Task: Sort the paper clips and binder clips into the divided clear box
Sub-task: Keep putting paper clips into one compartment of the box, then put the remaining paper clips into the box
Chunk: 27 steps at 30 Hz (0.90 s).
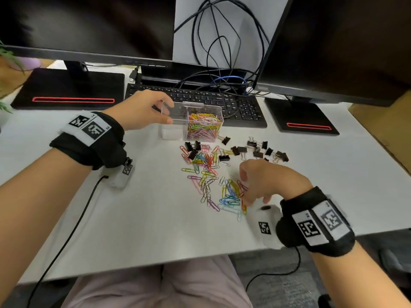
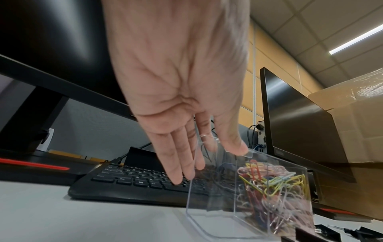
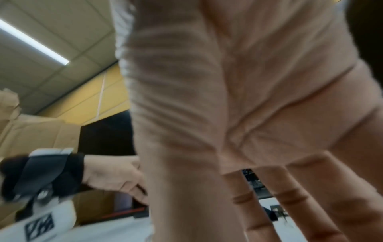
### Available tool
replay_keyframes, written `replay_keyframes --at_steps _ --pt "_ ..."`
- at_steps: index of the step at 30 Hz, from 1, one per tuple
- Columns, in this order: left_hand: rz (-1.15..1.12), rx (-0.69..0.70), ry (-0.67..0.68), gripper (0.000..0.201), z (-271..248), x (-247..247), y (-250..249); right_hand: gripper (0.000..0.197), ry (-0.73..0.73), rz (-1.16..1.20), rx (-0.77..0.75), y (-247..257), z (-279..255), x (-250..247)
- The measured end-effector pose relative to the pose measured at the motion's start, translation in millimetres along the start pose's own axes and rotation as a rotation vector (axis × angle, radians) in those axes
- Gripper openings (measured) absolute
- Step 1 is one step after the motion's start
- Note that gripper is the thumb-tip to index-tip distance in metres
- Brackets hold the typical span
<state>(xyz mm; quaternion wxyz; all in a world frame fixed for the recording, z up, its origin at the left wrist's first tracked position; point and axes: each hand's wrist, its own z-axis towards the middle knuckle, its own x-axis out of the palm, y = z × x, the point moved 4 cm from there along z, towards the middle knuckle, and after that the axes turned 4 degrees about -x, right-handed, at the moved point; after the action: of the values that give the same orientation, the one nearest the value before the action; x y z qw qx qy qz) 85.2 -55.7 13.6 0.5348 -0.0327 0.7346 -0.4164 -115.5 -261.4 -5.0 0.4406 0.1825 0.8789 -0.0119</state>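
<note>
The divided clear box (image 1: pixel 170 132) stands on the white desk in front of the keyboard. Its right compartment holds a heap of coloured paper clips (image 1: pixel 203 126); its left compartment looks empty. My left hand (image 1: pixel 142 110) grips the box's left end, thumb on the near wall and fingers over the far rim (image 2: pixel 251 153). Loose paper clips (image 1: pixel 206 172) lie scattered below the box, with black binder clips (image 1: pixel 258 150) to their right. My right hand (image 1: pixel 262 181) arches over the nearer clip pile (image 1: pixel 231 194), fingers (image 3: pixel 311 188) spread and pointing down; their tips are hidden.
A black keyboard (image 1: pixel 233 103) lies right behind the box. Two monitor bases (image 1: pixel 66 90) (image 1: pixel 300 116) flank it, and cables (image 1: pixel 222 52) hang between the screens. A cardboard box (image 1: pixel 382 121) stands at the right. The desk's front edge (image 1: pixel 155 265) runs close to my lap.
</note>
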Motion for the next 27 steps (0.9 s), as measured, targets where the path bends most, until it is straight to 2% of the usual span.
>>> replay_keyframes --at_steps 3,6,10,13,14,16,19,21,24,27 --pt "0.038 -0.012 -0.008 0.045 -1.9 1.5 -1.1 0.044 -0.046 -0.027 -0.04 8.8 7.8 8.0" --pt "0.089 -0.042 -0.01 0.065 -5.0 4.5 -0.3 0.026 -0.128 0.114 -0.111 23.1 18.5 1.2" --pt "0.196 0.03 -0.142 0.09 -23.2 1.5 -15.8 0.016 -0.216 0.268 -0.216 32.2 26.2 -11.8" --pt "0.223 0.14 -0.218 0.078 -47.6 7.2 -36.4 0.019 -0.275 0.337 -0.257 28.6 27.0 -20.9" --pt "0.23 0.184 -0.181 0.07 -55.1 14.4 -42.9 0.021 -0.29 0.36 -0.256 25.9 26.6 -23.9" --pt "0.264 0.24 -0.016 0.064 -65.9 37.7 -53.9 0.024 -0.307 0.4 -0.259 19.6 26.2 -28.7" --pt "0.394 0.239 0.291 0.084 -74.2 83.7 -60.4 0.024 -0.312 0.407 -0.269 11.3 25.5 -33.7" --pt "0.501 0.252 0.412 0.098 -76.1 108.9 -62.7 0.024 -0.324 0.409 -0.275 5.4 24.2 -38.0" --pt "0.586 0.249 0.416 0.101 -70.3 125.4 -69.7 0.024 -0.342 0.414 -0.281 -5.1 21.7 -44.1" --pt "0.592 0.214 0.399 0.089 -55.6 128.4 -79.5 0.023 -0.357 0.421 -0.288 -12.9 20.7 -46.5"
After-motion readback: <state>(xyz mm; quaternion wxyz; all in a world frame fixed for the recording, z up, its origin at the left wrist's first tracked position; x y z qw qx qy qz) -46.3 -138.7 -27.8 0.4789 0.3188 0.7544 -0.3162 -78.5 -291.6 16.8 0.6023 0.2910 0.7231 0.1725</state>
